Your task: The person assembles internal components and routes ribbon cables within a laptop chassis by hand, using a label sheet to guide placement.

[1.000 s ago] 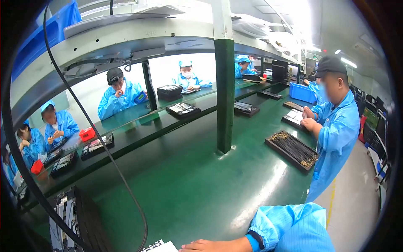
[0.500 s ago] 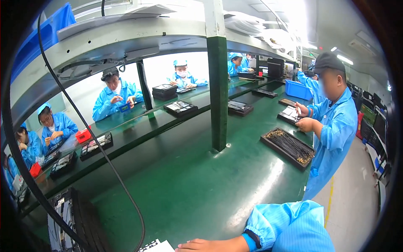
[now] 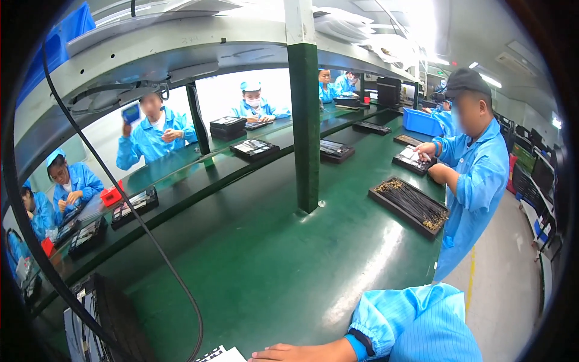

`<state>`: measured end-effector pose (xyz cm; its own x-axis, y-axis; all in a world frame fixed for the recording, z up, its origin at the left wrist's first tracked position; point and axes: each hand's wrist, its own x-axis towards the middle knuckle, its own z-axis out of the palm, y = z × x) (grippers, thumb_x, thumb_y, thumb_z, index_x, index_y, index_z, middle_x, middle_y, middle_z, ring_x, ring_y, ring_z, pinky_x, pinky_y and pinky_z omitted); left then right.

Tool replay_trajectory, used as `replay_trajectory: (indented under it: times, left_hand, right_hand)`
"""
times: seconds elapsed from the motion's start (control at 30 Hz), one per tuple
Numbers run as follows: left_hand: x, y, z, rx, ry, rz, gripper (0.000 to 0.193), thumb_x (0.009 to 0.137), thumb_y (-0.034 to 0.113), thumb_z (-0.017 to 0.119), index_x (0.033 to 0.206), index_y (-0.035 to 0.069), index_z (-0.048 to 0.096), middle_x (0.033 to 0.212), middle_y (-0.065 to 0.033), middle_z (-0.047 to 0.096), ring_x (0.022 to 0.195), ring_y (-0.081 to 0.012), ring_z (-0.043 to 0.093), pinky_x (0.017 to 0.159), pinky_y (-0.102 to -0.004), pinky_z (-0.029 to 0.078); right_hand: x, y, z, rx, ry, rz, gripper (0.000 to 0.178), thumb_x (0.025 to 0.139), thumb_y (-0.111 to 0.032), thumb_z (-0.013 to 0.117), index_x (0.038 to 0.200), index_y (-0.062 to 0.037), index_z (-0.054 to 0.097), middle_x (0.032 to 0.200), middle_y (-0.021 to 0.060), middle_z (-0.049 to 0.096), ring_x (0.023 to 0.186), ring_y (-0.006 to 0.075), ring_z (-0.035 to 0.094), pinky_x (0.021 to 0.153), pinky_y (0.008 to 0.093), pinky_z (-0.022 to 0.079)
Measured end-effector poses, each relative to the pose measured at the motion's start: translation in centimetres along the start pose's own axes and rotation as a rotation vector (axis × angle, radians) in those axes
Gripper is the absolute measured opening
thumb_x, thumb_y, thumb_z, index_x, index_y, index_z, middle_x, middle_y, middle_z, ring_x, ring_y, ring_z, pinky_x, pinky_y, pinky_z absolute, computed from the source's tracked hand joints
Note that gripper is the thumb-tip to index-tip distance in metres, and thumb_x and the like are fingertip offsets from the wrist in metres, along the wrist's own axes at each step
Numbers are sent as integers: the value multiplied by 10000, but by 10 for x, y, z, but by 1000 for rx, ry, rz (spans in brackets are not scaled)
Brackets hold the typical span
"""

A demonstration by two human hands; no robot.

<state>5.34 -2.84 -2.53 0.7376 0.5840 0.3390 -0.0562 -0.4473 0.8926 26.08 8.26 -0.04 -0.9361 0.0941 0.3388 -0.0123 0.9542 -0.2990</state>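
Note:
My right hand [image 3: 297, 352] lies low on the green workbench [image 3: 271, 265] at the bottom edge of the head view. Its blue sleeve [image 3: 410, 326] comes in from the lower right. The fingertips point left toward a white printed card [image 3: 222, 355], which is cut off by the frame edge. Only the top of the hand shows, so its grip is unclear. My left hand is out of view.
A green post [image 3: 306, 127] stands mid-bench. A black cable [image 3: 151, 241] hangs down at the left, over a black parts tray [image 3: 105, 320]. A co-worker in a blue coat [image 3: 476, 187] stands at the right by a tray of thin dark parts [image 3: 410, 205]. More people sit across the bench behind black trays [image 3: 253, 148].
My right hand has stayed at the bottom edge. The view has shifted slightly. A person across the bench has lifted a small blue object.

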Motion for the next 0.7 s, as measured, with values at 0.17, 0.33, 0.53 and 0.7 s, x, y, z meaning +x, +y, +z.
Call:
replay_trajectory:
  times: [0.17, 0.33, 0.53, 0.7]
  left_hand:
    - [-5, -3, 1, 31, 29, 9, 460, 826, 274, 522, 1154, -44, 475, 1224, -217, 441, 1155, -342, 415, 974, -447, 285]
    - [-11, -4, 4, 65, 60, 20, 460, 824, 271, 523, 1155, -44, 474, 1226, -218, 439, 1156, -342, 414, 974, -448, 284]
    - [-20, -1, 10, 107, 99, 35, 460, 822, 268, 526, 1157, -44, 473, 1229, -219, 436, 1157, -341, 412, 974, -448, 283]
    - [-27, 2, 15, 143, 135, 45, 460, 820, 265, 527, 1157, -43, 472, 1231, -219, 434, 1159, -341, 411, 975, -449, 282]
  right_hand:
    - [1, 3, 0, -4, 12, -10, 458, 794, -248, 485, 1117, 74, 442, 1200, 264, 393, 1101, 355, 395, 911, 439, 312]
    - [1, 2, 1, -6, 23, -13, 456, 794, -250, 485, 1112, 73, 444, 1197, 264, 396, 1100, 356, 396, 908, 440, 314]
    - [1, 0, 1, -11, 16, -8, 462, 787, -250, 494, 1114, 73, 444, 1196, 264, 397, 1104, 356, 396, 908, 441, 315]
    - [2, 0, 1, -10, 9, -8, 470, 779, -250, 505, 1117, 71, 443, 1195, 259, 400, 1104, 352, 398, 906, 438, 317]
